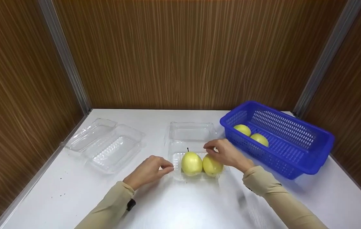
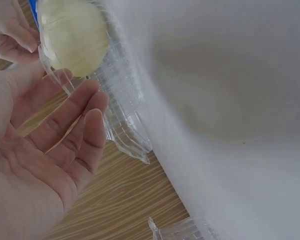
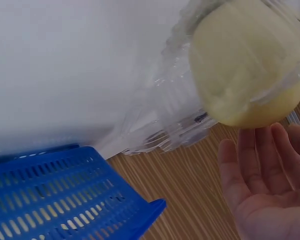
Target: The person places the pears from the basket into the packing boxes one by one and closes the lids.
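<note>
No text, label, brand, number or sign could be read on anything shown in the head view, the left wrist view or the right wrist view.

Beige sleeves; black wrist piece

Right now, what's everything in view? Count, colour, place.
Clamshell containers: 2, clear, both open, one left, one centre
Perforated basket: 1, blue, right
Pears: 4, yellow, two in centre container, two in basket
Tabletop: 1, white, beneath containers and basket
Specks: several, dark, tabletop's left
Wood-grain panels: 3, brown, back and both sides
Corner posts: 2, grey, back corners
Sleeves: 2, beige, forearms
Small item: 1, black, left cuff
Left hand: 1, bare, beside centre container
Right hand: 1, bare, at centre container's right pear
</note>
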`<state>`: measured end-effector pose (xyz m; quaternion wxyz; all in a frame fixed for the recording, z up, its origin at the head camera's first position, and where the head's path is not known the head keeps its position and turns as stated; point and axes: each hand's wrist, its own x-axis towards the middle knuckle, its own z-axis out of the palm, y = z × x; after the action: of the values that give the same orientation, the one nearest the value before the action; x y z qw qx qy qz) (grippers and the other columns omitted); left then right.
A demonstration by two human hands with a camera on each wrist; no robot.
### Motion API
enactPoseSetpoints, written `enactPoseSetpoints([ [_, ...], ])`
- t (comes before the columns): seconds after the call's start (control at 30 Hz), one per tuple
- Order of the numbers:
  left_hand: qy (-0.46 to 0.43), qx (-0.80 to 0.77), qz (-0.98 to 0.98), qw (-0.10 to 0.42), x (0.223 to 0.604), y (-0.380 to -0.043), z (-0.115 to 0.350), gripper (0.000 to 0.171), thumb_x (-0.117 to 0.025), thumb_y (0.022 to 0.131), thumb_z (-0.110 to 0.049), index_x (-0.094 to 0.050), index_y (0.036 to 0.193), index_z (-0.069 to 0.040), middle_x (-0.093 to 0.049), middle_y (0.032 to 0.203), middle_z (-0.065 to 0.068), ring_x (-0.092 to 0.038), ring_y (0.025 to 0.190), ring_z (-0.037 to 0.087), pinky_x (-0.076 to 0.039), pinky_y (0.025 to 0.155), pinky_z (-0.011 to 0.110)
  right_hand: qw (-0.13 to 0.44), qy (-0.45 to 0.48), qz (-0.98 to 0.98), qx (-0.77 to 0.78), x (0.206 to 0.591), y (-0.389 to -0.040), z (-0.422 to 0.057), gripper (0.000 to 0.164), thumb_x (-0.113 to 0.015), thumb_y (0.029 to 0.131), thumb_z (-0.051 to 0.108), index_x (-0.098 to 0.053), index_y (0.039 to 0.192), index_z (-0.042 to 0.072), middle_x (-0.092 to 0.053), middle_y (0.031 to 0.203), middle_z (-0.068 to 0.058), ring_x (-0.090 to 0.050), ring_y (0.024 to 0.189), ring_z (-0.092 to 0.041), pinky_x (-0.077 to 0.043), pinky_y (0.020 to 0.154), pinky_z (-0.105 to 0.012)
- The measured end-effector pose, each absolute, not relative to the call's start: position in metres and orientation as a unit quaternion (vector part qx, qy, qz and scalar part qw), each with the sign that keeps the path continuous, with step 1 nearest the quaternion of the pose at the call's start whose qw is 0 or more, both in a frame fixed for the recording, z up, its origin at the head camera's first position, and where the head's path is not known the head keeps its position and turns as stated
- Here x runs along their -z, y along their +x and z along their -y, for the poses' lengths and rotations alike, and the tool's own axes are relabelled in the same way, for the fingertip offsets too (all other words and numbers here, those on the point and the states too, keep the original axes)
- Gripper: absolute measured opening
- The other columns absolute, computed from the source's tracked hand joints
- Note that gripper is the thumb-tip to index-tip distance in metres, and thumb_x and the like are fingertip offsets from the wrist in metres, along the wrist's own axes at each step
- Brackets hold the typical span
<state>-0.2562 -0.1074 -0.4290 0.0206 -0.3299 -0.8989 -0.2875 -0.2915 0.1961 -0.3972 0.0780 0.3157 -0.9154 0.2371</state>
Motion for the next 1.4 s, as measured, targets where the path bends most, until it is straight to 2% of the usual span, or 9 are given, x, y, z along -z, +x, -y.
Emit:
enactPoseSetpoints([
  [0.2, -0.328, 0.282, 0.901, 0.025, 0.430, -0.255, 0.107, 0.024, -0.062, 0.096, -0.021, -0.075, 0.107, -0.005, -0.076, 0.100, 0.005, -0.070, 0.092, 0.017, -0.055, 0.085, 0.038, 0.080, 0.288, 0.922, -0.244, 0.399, -0.285, -0.210, 0.020, -0.064, 0.091, 0.008, -0.073, 0.108, 0.002, -0.074, 0.101, -0.011, -0.069, 0.096, -0.025, -0.057, 0.085, -0.044],
  [0.47, -0.330, 0.282, 0.900, 0.030, 0.430, -0.255, 0.109, 0.024, -0.062, 0.096, -0.021, -0.075, 0.108, -0.004, -0.075, 0.098, 0.004, -0.069, 0.090, 0.016, -0.055, 0.084, 0.035, 0.103, 0.281, 0.920, -0.251, 0.406, -0.277, -0.228, 0.018, -0.069, 0.087, 0.003, -0.073, 0.104, 0.001, -0.070, 0.092, -0.010, -0.065, 0.082, -0.018, -0.057, 0.072, -0.033],
  [0.8, -0.327, 0.283, 0.901, 0.034, 0.430, -0.255, 0.110, 0.023, -0.063, 0.095, -0.021, -0.073, 0.108, -0.004, -0.075, 0.098, 0.005, -0.068, 0.088, 0.017, -0.054, 0.080, 0.034, 0.089, 0.276, 0.927, -0.239, 0.411, -0.269, -0.242, 0.019, -0.072, 0.085, 0.006, -0.072, 0.104, 0.001, -0.067, 0.085, -0.003, -0.061, 0.076, -0.013, -0.054, 0.068, -0.028],
  [0.93, -0.325, 0.282, 0.902, 0.037, 0.430, -0.255, 0.111, 0.021, -0.064, 0.095, -0.020, -0.074, 0.105, -0.004, -0.075, 0.095, 0.003, -0.067, 0.087, 0.016, -0.054, 0.080, 0.033, 0.071, 0.255, 0.928, -0.261, 0.413, -0.272, -0.242, 0.021, -0.067, 0.089, 0.007, -0.071, 0.109, -0.001, -0.070, 0.093, -0.008, -0.064, 0.082, -0.018, -0.056, 0.075, -0.037],
  [1.1, -0.330, 0.295, 0.896, 0.031, 0.430, -0.255, 0.110, 0.019, -0.064, 0.095, -0.017, -0.076, 0.103, -0.005, -0.075, 0.095, 0.004, -0.068, 0.089, 0.017, -0.055, 0.084, 0.040, 0.032, 0.203, 0.930, -0.305, 0.414, -0.284, -0.239, 0.030, -0.061, 0.095, 0.012, -0.063, 0.122, -0.001, -0.066, 0.118, -0.021, -0.066, 0.099, -0.031, -0.054, 0.088, -0.050],
  [1.23, -0.330, 0.300, 0.895, 0.026, 0.431, -0.255, 0.110, 0.019, -0.063, 0.095, -0.016, -0.077, 0.102, -0.006, -0.075, 0.096, 0.004, -0.069, 0.090, 0.017, -0.055, 0.085, 0.042, 0.006, 0.170, 0.932, -0.321, 0.416, -0.295, -0.235, 0.039, -0.056, 0.100, 0.022, -0.056, 0.132, -0.001, -0.060, 0.128, -0.023, -0.063, 0.108, -0.035, -0.051, 0.093, -0.052],
  [1.4, -0.328, 0.284, 0.901, 0.027, 0.430, -0.255, 0.110, 0.021, -0.063, 0.095, -0.024, -0.077, 0.102, -0.010, -0.075, 0.096, 0.000, -0.067, 0.090, 0.014, -0.054, 0.082, 0.034, -0.031, 0.124, 0.931, -0.342, 0.417, -0.307, -0.234, 0.045, -0.050, 0.102, 0.030, -0.051, 0.138, 0.003, -0.057, 0.134, -0.022, -0.058, 0.119, -0.037, -0.049, 0.098, -0.052],
])
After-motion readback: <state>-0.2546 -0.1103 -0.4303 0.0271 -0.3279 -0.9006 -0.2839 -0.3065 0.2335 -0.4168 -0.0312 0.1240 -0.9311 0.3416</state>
